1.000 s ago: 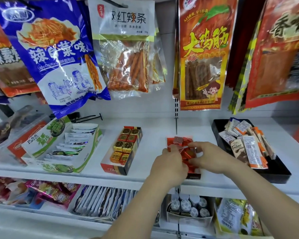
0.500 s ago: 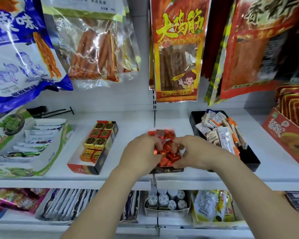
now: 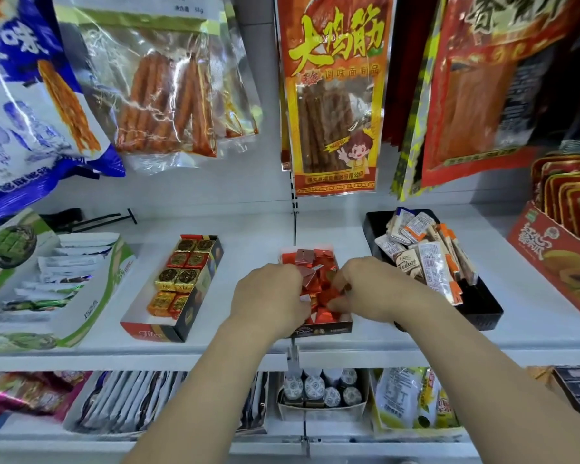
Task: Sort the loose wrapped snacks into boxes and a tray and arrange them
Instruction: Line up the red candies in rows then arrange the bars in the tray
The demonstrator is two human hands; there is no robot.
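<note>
Little has moved since the earlier frames: the view has swung right, bringing a red carton (image 3: pixel 556 262) into sight at the right edge of the shelf (image 3: pixel 248 236), while both hands have kept to the same box.

Head view, the only one supplied. I find the red wrapped snacks (image 3: pixel 318 296) heaped loosely in the centre box (image 3: pixel 325 327), which stands at the near edge of the shelf with its long axis running near to far. The left hand (image 3: pixel 268 296) covers the left side of the heap and the right hand (image 3: pixel 372 289) the right side, so the pile lies directly between them. Left fingers are curled down into the wrappers, tips hidden; I cannot tell whether they grip a piece. Right fingers (image 3: pixel 344 288) are curled with red wrappers between them and the thumb, and I judge they pinch one or more.

The black tray (image 3: pixel 482 306) of long snack bars (image 3: pixel 426 259) lies just beside the box on the right, nearer the right hand. The gold-foil box (image 3: pixel 181 283) lies apart on the left, nearer the left hand.

Judgement: the heap is unaligned, so squaring pieces to the box's near-far axis is the work outstanding.
</note>
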